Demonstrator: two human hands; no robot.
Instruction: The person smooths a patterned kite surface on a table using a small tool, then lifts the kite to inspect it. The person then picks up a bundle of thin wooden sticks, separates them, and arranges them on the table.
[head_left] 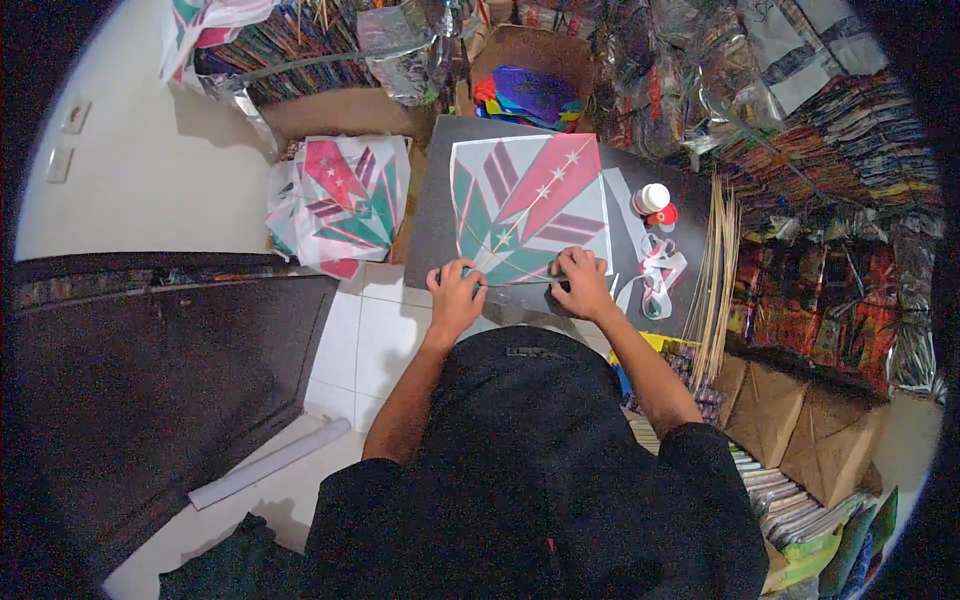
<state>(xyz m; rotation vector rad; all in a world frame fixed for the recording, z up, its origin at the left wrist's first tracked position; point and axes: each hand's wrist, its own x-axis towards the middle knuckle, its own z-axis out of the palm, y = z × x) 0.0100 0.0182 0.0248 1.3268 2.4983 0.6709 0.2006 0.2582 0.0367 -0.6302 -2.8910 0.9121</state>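
A paper kite (560,180) in red, green and white, with pale stars, lies on a dark board (428,225) in front of me. One thin stick runs diagonally along its middle, and another bends in an arc across the lower part. My left hand (457,297) is at the near left corner, its fingers curled down on the kite's edge. At the near right corner my right hand (585,283) has its fingers bent and closed against the paper and the stick's end. The fingertips of both hands are partly hidden.
Right of the kite stand a white bottle (653,197), a red cap (664,215) and paper scraps (655,275). Thin bamboo sticks (716,290) lean by the board's right edge. Similar kites (345,205) are piled left. A white roll (270,464) lies on the floor.
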